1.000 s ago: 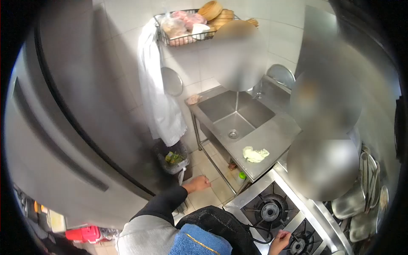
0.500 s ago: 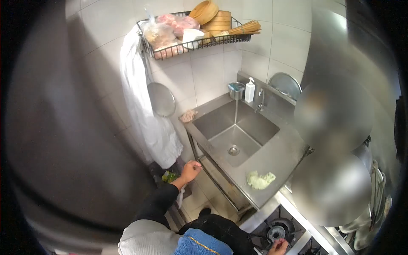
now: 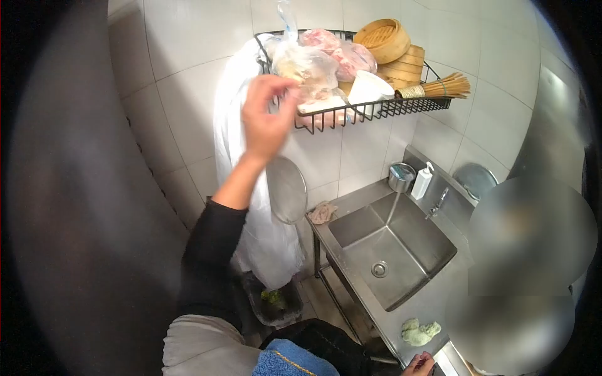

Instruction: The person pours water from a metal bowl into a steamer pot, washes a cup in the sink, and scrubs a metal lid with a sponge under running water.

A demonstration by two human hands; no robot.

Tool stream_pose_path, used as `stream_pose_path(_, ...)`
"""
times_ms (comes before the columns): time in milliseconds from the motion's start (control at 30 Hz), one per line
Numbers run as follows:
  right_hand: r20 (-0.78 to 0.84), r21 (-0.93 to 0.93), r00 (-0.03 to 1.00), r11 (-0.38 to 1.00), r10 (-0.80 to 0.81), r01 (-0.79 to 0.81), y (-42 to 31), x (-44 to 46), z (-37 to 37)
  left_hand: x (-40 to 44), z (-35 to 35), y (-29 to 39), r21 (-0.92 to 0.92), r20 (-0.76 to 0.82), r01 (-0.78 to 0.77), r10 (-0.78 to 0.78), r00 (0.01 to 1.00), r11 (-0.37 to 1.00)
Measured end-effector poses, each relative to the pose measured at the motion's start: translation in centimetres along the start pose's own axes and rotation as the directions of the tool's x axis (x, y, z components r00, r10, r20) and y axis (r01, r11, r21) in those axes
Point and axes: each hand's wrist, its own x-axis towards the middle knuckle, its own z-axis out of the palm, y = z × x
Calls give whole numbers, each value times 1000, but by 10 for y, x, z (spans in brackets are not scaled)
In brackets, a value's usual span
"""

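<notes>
Wire basket (image 3: 417, 108) on the wall (image 3: 207, 25), our left hand (image 3: 268, 122) up by its left end!
We've got these fingers (image 3: 263, 84) curled, parted from the thumb; our right hand (image 3: 419, 365), low near the bench (image 3: 426, 307), we can't read.

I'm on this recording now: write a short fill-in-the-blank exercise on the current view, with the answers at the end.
1. The left hand is raised ____ than the right hand.
2. Near the left hand, the wire basket is ____ in colour.
3. The white pump bottle stands between the metal container and the ____.
4. The towel is ____ with a yellow stripe.

Missing words: higher; black; faucet; blue.
</notes>
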Motion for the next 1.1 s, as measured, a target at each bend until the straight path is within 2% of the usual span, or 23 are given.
stream_pose_path(33,-28,42,1000,999,-7,8,-11,3,3,4,-10,-23,-27,-52,100,-102,993,995)
stream_pose_path(100,-11,9,999,999,37,-37,-19,5,7,10,-31,-47,19,-160,159,-153,975,987)
stream_pose_path(133,13,-23,997,997,75,-75,-21,6,8,8,-37,-66,-17,-214,184,-183,959,983)
stream_pose_path(267,23,-29,994,994,106,-106,-22,12,13,10,-48,-78,5,-178,272,-267,947,962)
stream_pose_path(300,8,-51,998,997,61,-60,-21,16,14,11,-47,-80,1,-181,274,-269,946,962)
stream_pose_path(367,-10,-79,1000,997,27,-28,-22,21,13,13,-40,-83,10,-62,253,-252,966,968)
stream_pose_path(400,-23,-36,1000,999,1,-2,-28,28,12,15,-36,-78,-2,-54,257,-257,965,966)
stream_pose_path(433,-40,4,999,1000,-26,26,-33,33,11,18,-33,-72,3,-35,209,-208,977,978)
stream_pose_path(500,-39,4,999,999,33,-33,-36,38,8,24,-27,-61,-7,-22,157,-158,987,988)
stream_pose_path(567,-37,58,996,996,75,-73,-33,43,9,31,-24,-51,127,71,19,-28,997,992)
stream_pose_path(633,-32,44,995,995,90,-89,-24,42,9,40,-17,-35,103,96,6,-16,995,995)
stream_pose_path(700,-37,21,991,992,126,-125,-11,42,14,48,-3,-21,80,100,-121,113,989,989)
stream_pose_path(733,-90,73,992,994,88,-81,0,43,24,48,3,-12,29,98,-104,101,990,994)
stream_pose_path(767,-166,106,983,993,77,-60,11,35,29,43,8,-11,-36,52,-178,180,982,983)
stream_pose_path(800,-156,95,987,995,33,-19,9,32,27,34,11,-2,-38,42,-207,209,977,978)
stream_pose_path(833,-151,42,986,997,74,-69,29,22,34,20,15,13,-100,99,-145,155,983,984)
stream_pose_path(867,-151,-47,988,998,37,-44,1,24,19,0,19,6,-146,165,-103,127,978,984)
stream_pose_path(900,-184,-70,983,998,-15,2,19,17,25,-20,36,10,-331,157,-118,177,972,936)
stream_pose_path(933,-128,-68,991,998,-22,14,8,18,13,-47,57,18,-467,135,-8,80,988,884)
stream_pose_path(967,-151,13,988,1000,27,-26,4,17,12,-68,75,22,-509,209,6,116,971,861)
stream_pose_path(1000,-141,6,988,998,62,-62,-5,16,6,-89,89,26,-422,331,21,132,934,906)
stream_pose_path(1067,-111,39,986,992,121,-118,-12,17,-11,-128,134,50,-463,507,172,101,856,870)
stream_pose_path(1100,-94,69,987,990,130,-123,-17,20,-16,-154,155,53,-481,597,337,21,802,809)
